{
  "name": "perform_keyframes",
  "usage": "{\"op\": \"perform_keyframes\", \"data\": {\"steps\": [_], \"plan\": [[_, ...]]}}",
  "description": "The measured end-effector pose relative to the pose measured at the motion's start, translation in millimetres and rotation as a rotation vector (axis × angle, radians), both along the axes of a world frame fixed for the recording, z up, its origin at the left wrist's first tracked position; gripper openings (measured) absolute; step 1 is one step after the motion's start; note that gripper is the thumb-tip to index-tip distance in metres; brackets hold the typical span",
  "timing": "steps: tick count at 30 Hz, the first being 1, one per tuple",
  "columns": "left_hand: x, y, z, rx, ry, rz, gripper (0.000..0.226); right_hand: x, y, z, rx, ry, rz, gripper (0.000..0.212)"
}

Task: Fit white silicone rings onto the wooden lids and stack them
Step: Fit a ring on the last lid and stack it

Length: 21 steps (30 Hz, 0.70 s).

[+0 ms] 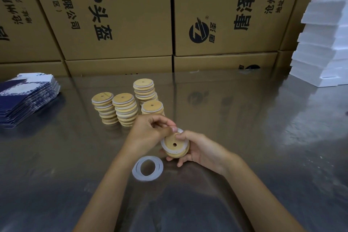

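My right hand cradles a round wooden lid with a small centre hole, its thumb on the lid's face. A white silicone ring lies partly around the lid's raised step. My left hand pinches that ring at the lid's upper edge. Just below the hands, two or three loose white rings lie overlapped on the table. Behind the hands stand several stacks of ringed wooden lids, the nearest partly hidden by my left hand.
A glossy grey table carries everything. A pile of blue-and-white flat cartons lies at the left. White foam blocks are stacked at the right. Large brown cardboard boxes wall off the back.
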State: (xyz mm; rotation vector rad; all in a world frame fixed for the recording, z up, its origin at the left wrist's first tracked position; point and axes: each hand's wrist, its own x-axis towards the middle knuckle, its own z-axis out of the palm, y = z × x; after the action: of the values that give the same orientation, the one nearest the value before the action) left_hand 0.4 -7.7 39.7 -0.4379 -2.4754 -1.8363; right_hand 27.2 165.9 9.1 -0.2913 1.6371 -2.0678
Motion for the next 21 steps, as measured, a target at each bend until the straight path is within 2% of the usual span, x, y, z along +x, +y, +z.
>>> {"op": "perform_keyframes", "data": {"steps": [5,12,21], "plan": [[-3.8,-5.8,-2.3,-0.04,-0.016,-0.036,0.011,-0.9,2.8,0.7,0.029,0.026,-0.128,0.027],[-4.0,-7.1,-3.8,-0.044,-0.042,-0.013,0.014,-0.7,6.1,-1.8,0.098,0.089,-0.153,0.029],[-4.4,-9.9,-1.2,-0.015,-0.051,-0.021,0.015,-3.4,7.0,-2.8,-0.044,0.032,-0.214,0.028]]}}
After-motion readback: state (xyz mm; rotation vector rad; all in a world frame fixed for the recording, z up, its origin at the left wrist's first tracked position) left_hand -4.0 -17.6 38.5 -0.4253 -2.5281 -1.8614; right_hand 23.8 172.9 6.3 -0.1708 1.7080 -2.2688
